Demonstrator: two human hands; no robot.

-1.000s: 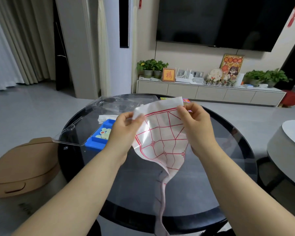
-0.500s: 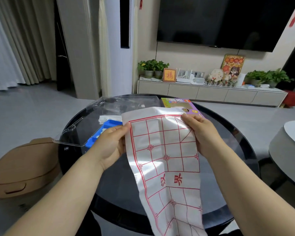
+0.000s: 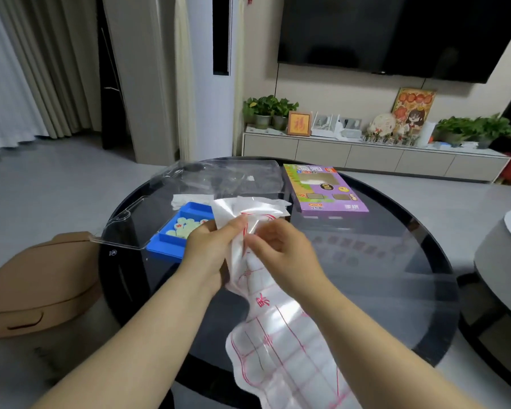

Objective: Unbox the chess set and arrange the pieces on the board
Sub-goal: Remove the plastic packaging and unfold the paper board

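Note:
A thin white plastic board sheet [image 3: 281, 352] with a red grid hangs crumpled over the near edge of the round black glass table [image 3: 381, 261]. My left hand [image 3: 211, 249] and my right hand [image 3: 278, 249] both pinch the sheet close together near its upper part. Its top folds over toward the far side. To the left, behind my left hand, a blue tray [image 3: 171, 240] holds several pale green round chess pieces [image 3: 179, 227]. The purple chess box [image 3: 325, 187] lies flat at the table's far side.
A clear plastic lid [image 3: 189, 199] lies over the table's far left, partly covering the blue tray. A tan stool [image 3: 39, 284] stands left of the table. A grey-and-white round table [image 3: 508, 258] is at the right edge. A TV cabinet lines the far wall.
The sheet was held spread flat between my two hands. My hands have come together at its middle, so the sheet is now bunched and its top flops away from me.

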